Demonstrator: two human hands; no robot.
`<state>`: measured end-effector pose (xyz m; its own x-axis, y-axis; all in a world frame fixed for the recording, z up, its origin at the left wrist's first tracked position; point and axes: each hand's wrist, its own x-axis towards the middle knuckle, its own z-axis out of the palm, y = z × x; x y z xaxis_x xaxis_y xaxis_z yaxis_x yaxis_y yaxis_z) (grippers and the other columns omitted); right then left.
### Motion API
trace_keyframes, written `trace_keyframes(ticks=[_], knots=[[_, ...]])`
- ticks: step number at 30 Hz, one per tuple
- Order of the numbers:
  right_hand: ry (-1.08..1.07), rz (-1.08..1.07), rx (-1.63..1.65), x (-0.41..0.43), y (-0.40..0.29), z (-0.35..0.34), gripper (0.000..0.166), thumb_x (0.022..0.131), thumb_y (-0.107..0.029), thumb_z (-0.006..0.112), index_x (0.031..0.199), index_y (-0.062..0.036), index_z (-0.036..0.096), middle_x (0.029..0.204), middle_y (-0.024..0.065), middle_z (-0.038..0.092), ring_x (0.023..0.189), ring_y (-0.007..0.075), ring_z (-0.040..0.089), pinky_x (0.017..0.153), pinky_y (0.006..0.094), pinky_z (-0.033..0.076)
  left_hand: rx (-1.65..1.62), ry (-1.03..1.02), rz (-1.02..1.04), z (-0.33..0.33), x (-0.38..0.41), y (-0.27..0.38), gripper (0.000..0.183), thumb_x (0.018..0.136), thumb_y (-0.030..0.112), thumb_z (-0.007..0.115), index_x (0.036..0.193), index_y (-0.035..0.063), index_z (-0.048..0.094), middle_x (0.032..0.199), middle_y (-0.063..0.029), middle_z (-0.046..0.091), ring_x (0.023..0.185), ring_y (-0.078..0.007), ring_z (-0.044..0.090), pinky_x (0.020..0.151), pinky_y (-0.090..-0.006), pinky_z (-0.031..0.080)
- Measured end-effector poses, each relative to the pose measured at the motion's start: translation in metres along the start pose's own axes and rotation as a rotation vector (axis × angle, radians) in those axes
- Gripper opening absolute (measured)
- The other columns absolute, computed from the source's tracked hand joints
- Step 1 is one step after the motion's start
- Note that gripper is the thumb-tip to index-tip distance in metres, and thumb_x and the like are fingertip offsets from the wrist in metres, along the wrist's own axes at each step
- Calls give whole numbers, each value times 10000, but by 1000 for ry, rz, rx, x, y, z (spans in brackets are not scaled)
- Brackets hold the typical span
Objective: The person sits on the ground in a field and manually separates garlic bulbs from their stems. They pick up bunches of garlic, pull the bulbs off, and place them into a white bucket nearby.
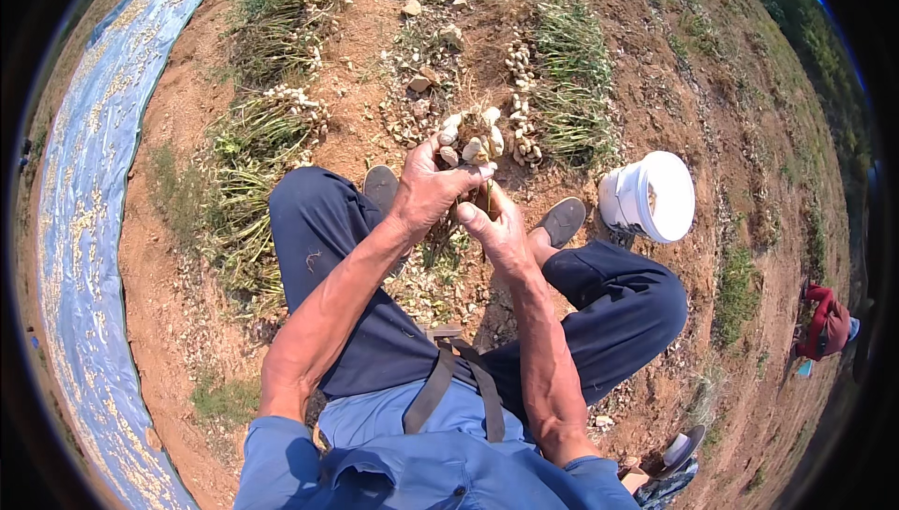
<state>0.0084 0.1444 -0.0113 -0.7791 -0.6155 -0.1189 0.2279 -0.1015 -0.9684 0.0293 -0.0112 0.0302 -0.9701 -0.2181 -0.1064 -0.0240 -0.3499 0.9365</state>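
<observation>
A bunch of pulled peanut plant with pale pods (476, 141) and dry roots is held up between my hands, above the ground between my feet. My left hand (434, 180) closes around the left side of the pod cluster, its thumb lying across just below the pods. Lower and to the right, my right hand (500, 229) grips the stems under the cluster. The stems and leaves (444, 232) hang down behind my hands and are partly hidden. Beyond my right foot stands a white plastic bucket (621, 194), with a few pale things visible inside.
Rows of pulled peanut plants lie to the left (246, 194) and ahead right (572, 81). Stones (420, 81) dot the soil between them. A long blue tarp (91, 243) at far left carries spread peanuts. Another person (825, 320) in red is far right.
</observation>
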Motion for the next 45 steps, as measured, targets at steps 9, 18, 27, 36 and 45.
trace_keyframes(ticks=[9, 18, 27, 36, 45], knots=[[137, 62, 257, -2, 26, 13, 297, 928, -199, 658, 1151, -12, 596, 894, 21, 644, 742, 97, 602, 673, 273, 518, -196, -130, -264, -28, 5, -27, 373, 883, 125, 698, 1223, 6, 601, 1087, -61, 681, 922, -143, 664, 838, -308, 550], [248, 300, 669, 11, 67, -11, 379, 1042, -256, 375, 1131, 16, 624, 697, 46, 556, 531, 151, 487, 483, 318, 439, -140, 102, -361, -40, 17, -60, 372, 1010, 292, 607, 1221, -12, 649, 1027, -73, 710, 870, -133, 685, 789, -248, 528], [249, 133, 243, 13, 53, 13, 296, 1025, -232, 447, 962, -12, 636, 691, 35, 598, 558, 120, 532, 529, 286, 455, -143, 22, -314, -41, 16, -59, 182, 1006, 213, 604, 1035, 41, 657, 885, -30, 704, 756, -98, 672, 669, -247, 553], [316, -92, -303, -3, 54, 32, 168, 999, -155, 538, 984, 11, 556, 649, 149, 608, 565, 264, 618, 533, 401, 473, -68, -130, -200, -36, 8, -36, 383, 903, 77, 665, 1270, -11, 600, 1094, -59, 716, 948, -122, 685, 841, -298, 566], [257, -243, -610, -14, 45, 40, 194, 951, -135, 610, 975, 51, 562, 671, 240, 608, 608, 456, 622, 513, 477, 472, -199, -172, -140, -34, 1, -30, 500, 852, 82, 656, 1326, -14, 532, 1181, -121, 694, 1023, -192, 697, 940, -344, 559]])
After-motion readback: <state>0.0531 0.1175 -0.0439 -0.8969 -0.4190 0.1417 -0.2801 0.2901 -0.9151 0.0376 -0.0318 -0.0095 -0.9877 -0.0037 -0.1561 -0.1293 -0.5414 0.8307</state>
